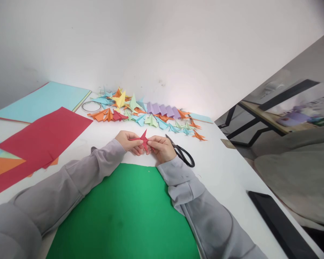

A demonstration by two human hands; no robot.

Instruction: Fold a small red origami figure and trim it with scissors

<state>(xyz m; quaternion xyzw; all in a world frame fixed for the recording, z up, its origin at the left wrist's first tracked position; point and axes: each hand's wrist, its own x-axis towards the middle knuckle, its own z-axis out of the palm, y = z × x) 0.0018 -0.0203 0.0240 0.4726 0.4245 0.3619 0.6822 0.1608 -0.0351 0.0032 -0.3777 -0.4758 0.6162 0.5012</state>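
Observation:
Between my two hands is a small red folded paper piece (144,139) with pointed tips, one of them sticking straight up. My left hand (130,143) pinches its left side, and my right hand (162,146) pinches the right side. Both hands are just above the far edge of a green sheet (121,212). Black-handled scissors (184,154) lie beside my right hand, blades pointing away and to the left. Parts of the red piece are hidden behind my fingers.
Several folded paper figures (151,119) in many colours lie along the wall. Left are a blue sheet stack (45,100), red paper (48,135), orange paper (5,166) and a thin ring (91,106). A black flat object (280,223) rests near the table's right edge.

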